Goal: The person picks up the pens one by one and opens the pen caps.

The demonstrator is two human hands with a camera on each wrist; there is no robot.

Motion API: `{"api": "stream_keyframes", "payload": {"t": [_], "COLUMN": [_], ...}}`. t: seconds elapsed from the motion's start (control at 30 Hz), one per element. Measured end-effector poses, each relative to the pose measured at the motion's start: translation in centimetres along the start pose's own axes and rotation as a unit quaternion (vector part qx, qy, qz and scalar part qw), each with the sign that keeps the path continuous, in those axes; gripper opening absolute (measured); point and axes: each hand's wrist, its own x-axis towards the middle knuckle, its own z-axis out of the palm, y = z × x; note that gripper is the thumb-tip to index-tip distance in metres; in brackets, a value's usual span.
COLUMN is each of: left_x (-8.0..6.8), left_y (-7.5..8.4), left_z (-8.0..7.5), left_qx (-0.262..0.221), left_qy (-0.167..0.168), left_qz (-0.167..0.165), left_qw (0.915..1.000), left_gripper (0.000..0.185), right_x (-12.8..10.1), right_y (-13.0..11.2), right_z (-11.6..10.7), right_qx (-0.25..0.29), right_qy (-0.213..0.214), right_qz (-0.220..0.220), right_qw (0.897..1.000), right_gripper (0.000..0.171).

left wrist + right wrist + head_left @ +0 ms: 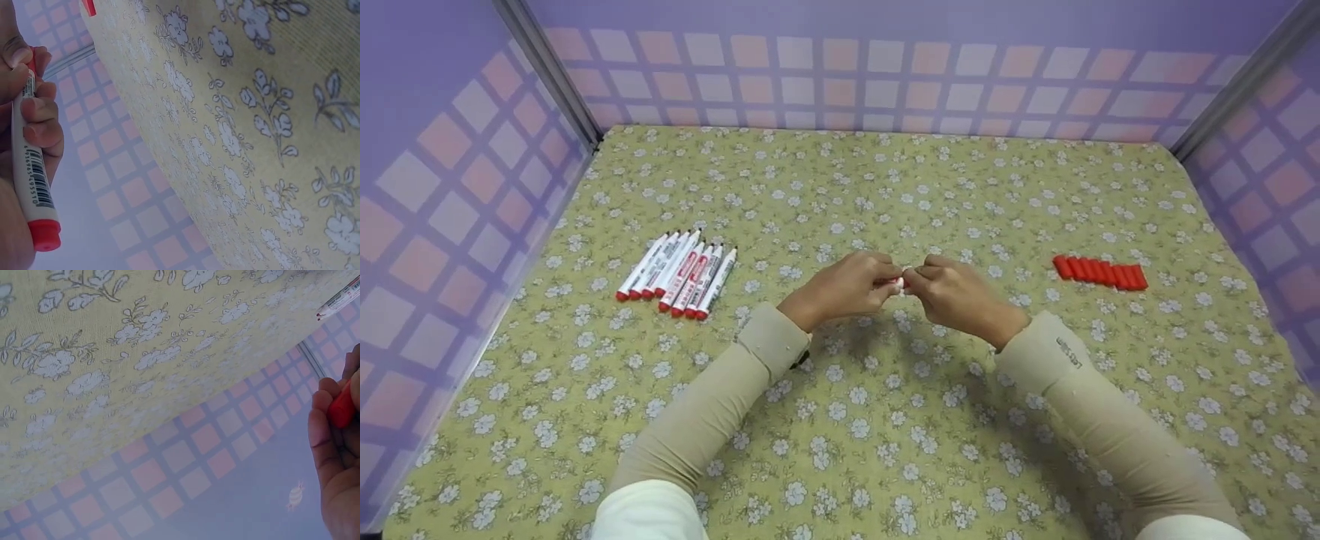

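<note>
Above the middle of the cloth, both hands meet at one marker. My left hand (847,286) grips the white barrel of this marker (34,174), its red end plug and a barcode showing in the left wrist view. My right hand (956,294) pinches the red cap (341,408) at the marker's other end. In the left wrist view, cap and barrel are in line, with fingertips covering part of the join. Uncapped markers (682,274) with dark tips lie side by side at the left, red ends toward me.
Several red caps (1099,271) lie in a close row at the right. A flowered yellow cloth (840,420) covers the table. Purple walls (840,82) with pink and white checks enclose its back and both sides.
</note>
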Motion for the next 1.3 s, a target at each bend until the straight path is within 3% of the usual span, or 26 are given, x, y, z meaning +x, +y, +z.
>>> {"api": "stream_keyframes", "payload": {"t": [0.37,0.67,1.03,1.3], "left_x": [-0.2,-0.2,-0.5,-0.9], "left_y": [-0.4,-0.4,-0.7,-1.2], "left_z": [-0.3,-0.5,-0.8,-1.2], "left_qx": [-0.044,-0.060,-0.039,-0.057], "left_qy": [-0.015,-0.012,-0.009,0.003], "left_qz": [-0.008,-0.009,-0.014,-0.030], "left_qw": [0.9989,0.9981,0.9991,0.9979], "left_gripper": [0.027,0.028,0.028,0.025], "right_x": [0.0,0.4,0.4,0.4], "right_y": [0.2,0.2,0.7,0.9], "right_z": [0.1,-0.3,-1.0,-1.1], "right_qx": [-0.058,-0.028,-0.013,-0.015], "right_qy": [0.024,0.014,-0.014,0.007], "right_qz": [-0.039,-0.021,0.007,0.001], "right_qw": [0.997,0.999,1.000,1.000], "right_gripper": [0.004,0.002,0.006,0.005]}}
